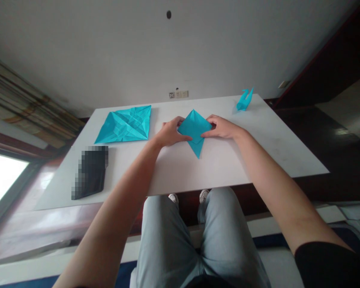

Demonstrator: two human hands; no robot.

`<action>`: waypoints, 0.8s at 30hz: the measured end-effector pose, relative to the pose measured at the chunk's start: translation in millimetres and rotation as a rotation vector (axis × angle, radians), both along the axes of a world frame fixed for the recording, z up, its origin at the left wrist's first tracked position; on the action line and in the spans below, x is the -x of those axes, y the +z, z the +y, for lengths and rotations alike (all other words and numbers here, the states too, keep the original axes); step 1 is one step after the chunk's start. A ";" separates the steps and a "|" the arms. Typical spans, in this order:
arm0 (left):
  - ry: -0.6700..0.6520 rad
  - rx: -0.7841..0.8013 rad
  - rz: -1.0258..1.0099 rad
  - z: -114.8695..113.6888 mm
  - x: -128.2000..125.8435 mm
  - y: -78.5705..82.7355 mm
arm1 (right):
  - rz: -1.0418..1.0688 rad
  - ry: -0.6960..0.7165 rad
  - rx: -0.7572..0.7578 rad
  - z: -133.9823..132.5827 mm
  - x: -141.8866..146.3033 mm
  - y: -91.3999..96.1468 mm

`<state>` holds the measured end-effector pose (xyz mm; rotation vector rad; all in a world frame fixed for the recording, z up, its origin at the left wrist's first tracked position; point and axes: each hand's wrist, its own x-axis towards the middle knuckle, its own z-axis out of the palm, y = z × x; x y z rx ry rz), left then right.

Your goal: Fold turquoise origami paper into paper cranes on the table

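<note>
Between my hands is a folded piece of turquoise origami paper (195,127), kite-shaped, with a narrower point hanging toward me. My left hand (173,132) grips its left corner, the thumb lying across the lower front and the fingers behind. On the other side, my right hand (220,127) pinches the right corner between thumb and fingers. The paper is held just above or on the white table; which of the two I cannot tell. Fingertips behind the paper are partly hidden.
A creased, unfolded turquoise sheet (127,125) lies at the table's back left. Nearer on the left is a dark, partly blurred flat object (93,172). A folded paper crane (244,101) stands at the back right of the white table (276,140). Wall sockets (178,95) sit behind.
</note>
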<state>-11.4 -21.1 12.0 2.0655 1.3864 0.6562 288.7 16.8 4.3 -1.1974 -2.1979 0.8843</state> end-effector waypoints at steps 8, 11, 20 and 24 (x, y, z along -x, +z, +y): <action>0.014 -0.083 0.122 1.9 -2.0 0.0 | 0.068 0.060 0.046 -8.6 -3.0 5.9; 0.009 -0.108 0.132 3.6 -1.5 -3.0 | 0.053 0.096 0.034 -10.1 -3.7 9.9; 0.163 -0.133 0.041 2.5 -4.3 -13.4 | 0.141 0.090 0.203 -25.8 5.2 22.4; 0.195 -0.110 0.073 3.1 -3.9 -10.0 | 0.130 0.052 0.120 -20.8 4.4 20.2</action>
